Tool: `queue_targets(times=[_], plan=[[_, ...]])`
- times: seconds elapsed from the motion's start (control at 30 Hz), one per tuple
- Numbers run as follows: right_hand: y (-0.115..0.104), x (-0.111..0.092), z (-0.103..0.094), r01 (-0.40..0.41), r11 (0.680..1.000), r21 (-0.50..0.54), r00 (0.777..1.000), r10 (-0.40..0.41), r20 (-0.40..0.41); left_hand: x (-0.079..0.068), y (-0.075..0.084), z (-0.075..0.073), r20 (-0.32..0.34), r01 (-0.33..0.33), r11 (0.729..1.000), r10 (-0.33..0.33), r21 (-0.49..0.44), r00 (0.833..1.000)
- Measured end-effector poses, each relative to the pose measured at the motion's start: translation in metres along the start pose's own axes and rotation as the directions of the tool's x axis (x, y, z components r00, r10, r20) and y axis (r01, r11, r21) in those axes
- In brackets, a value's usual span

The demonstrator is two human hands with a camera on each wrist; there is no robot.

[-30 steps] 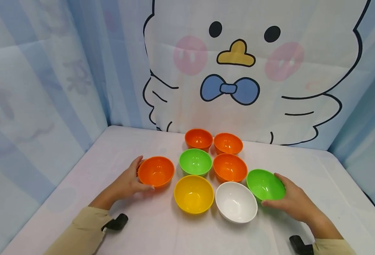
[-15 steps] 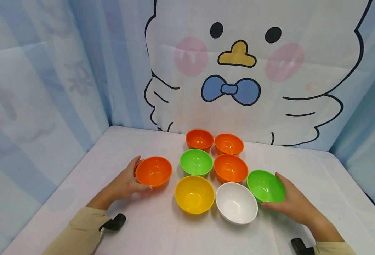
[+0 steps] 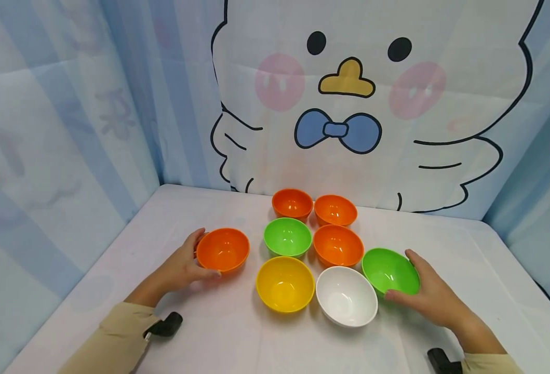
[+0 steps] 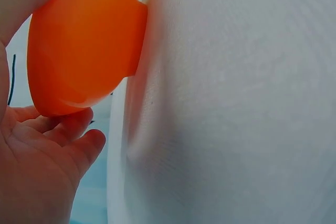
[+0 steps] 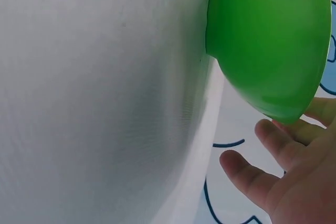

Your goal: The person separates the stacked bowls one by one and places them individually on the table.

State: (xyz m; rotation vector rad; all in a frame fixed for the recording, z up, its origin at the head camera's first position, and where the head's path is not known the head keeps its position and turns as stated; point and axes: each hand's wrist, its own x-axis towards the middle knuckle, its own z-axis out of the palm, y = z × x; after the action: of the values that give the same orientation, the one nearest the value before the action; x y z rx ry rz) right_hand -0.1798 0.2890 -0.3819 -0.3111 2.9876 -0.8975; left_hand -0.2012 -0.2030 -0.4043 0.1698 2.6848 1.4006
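My left hand (image 3: pixel 179 267) holds an orange bowl (image 3: pixel 223 250) at the left, its thumb on the near side and fingers round the far side. In the left wrist view the orange bowl (image 4: pixel 84 45) has its foot at or very near the tabletop; I cannot tell whether it touches. My right hand (image 3: pixel 436 293) is spread around the right side of a green bowl (image 3: pixel 389 271). Its thumb lies by the near rim. In the right wrist view the extended fingers (image 5: pixel 278 142) lie beside or lightly against the rim of the green bowl (image 5: pixel 273 40).
Between the hands stand a yellow bowl (image 3: pixel 285 284), a white bowl (image 3: pixel 347 296), another green bowl (image 3: pixel 287 237) and three more orange bowls, one a middle orange bowl (image 3: pixel 338 245). A printed curtain (image 3: pixel 335 171) rises behind the table (image 3: pixel 275 348).
My left hand has moved slightly left with the orange bowl, away from the group. My right hand has stayed by the green bowl, its fingertips shifting only a little.
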Motion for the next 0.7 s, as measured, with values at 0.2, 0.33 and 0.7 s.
queue_targets(times=[0.2,0.33,0.7], plan=[[0.0018,-0.0021,-0.0015,-0.003,1.0,-0.023,1.0,0.002,-0.011,0.0013,-0.0006,-0.0001,0.011,0.003,1.0,-0.003,-0.006,1.0],[0.0021,-0.0029,-0.004,0.021,0.999,-0.045,0.999,-0.023,-0.043,0.0011,-0.0018,-0.0014,0.012,0.01,1.0,-0.009,-0.02,1.0],[-0.0027,-0.0088,-0.0102,0.045,0.995,-0.091,0.984,-0.06,-0.17,-0.0058,0.0057,-0.0059,-0.044,-0.055,0.991,0.061,0.12,0.997]])
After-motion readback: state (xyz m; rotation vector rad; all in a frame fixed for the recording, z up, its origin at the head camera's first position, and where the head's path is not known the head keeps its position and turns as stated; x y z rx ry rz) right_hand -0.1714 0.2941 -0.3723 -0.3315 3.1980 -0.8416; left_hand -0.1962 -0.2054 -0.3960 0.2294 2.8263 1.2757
